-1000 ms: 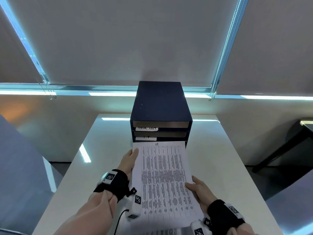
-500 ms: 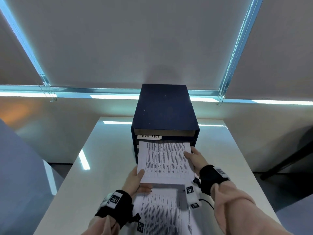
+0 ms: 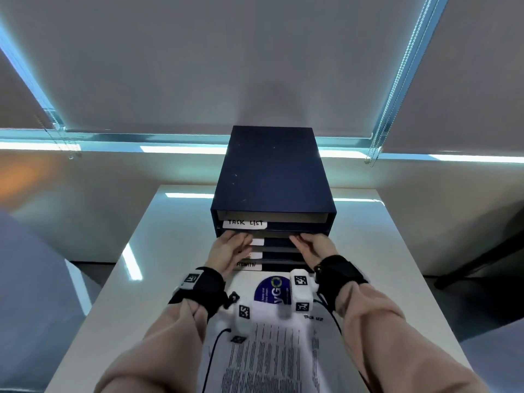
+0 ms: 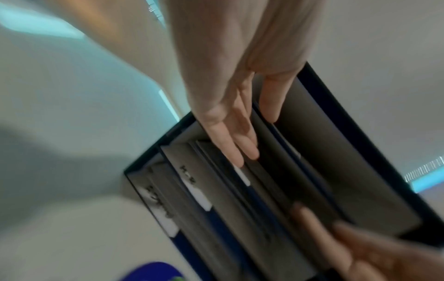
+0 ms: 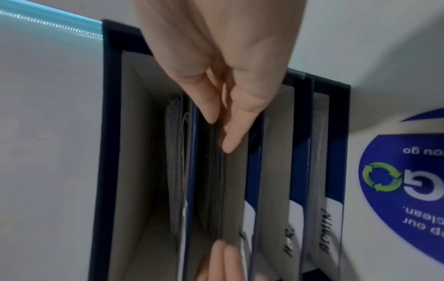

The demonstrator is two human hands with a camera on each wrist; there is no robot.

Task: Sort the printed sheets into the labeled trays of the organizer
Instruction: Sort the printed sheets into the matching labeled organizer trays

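Dark navy box-shaped organizer (image 3: 272,177) with stacked trays stands at the far middle of the white counter (image 3: 170,251). White handwritten labels on the tray fronts: "TASK LIST" label (image 3: 244,223) on top, "ADMIN" label (image 5: 324,232) at the bottom, "H.R." above that. Left hand (image 3: 231,246) and right hand (image 3: 313,246) both reach to the mouth of the second tray from the top, fingers (image 4: 236,144) straight and close together, tips at the tray's front edge. Whether they touch a sheet there, cannot tell. Top tray holds a few sheets. Remaining printed sheets (image 3: 272,355) lie flat on the counter between the forearms, beside a blue round sticker (image 3: 272,290).
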